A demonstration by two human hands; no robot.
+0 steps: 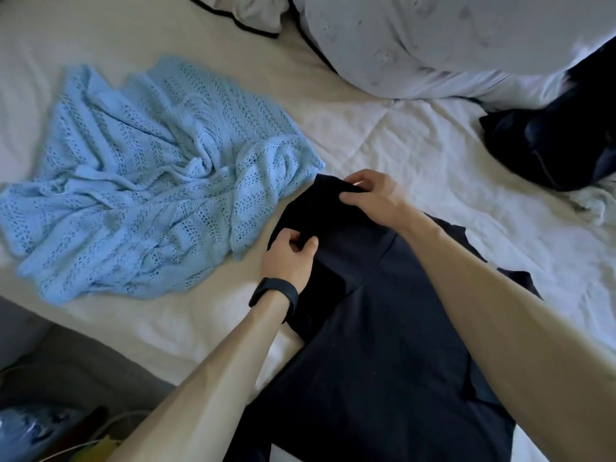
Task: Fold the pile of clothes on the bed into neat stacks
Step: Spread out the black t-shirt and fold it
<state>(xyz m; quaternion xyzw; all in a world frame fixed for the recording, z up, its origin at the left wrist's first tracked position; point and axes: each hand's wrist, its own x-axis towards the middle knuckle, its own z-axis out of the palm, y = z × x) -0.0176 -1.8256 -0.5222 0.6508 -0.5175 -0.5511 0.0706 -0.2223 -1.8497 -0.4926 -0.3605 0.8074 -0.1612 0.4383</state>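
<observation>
Gripping the dark navy garment point(366, 328) at its upper end, both hands work near the middle of the frame. The right hand point(370, 195) pinches the top edge between thumb and curled fingers. The left hand point(288, 253), with a black wristband point(273, 296) on its wrist, curls fingers and thumb onto the fabric at the left edge just below. The garment lies on the bed point(416, 135), running from mid-frame down to the lower edge, partly under the right forearm. It looks thin, soft and light, with no stiffness, so it will likely sag and crease wherever it is unsupported. Taking it by a seam or hem, one corner in each hand, should keep the edges straight for a fold. The light blue knit point(140, 181), crumpled at left just beside the navy piece, looks open-meshed and stretchy. It could snag on fingers and pull out of shape, so it is better lifted by the shoulders or in a broad handful. By count there is one navy garment in hand, one blue knit, one dark heap point(550, 145) at the right edge whose pieces cannot be told apart, and one pillow point(433, 45) at the top. No folded stack shows yet.
</observation>
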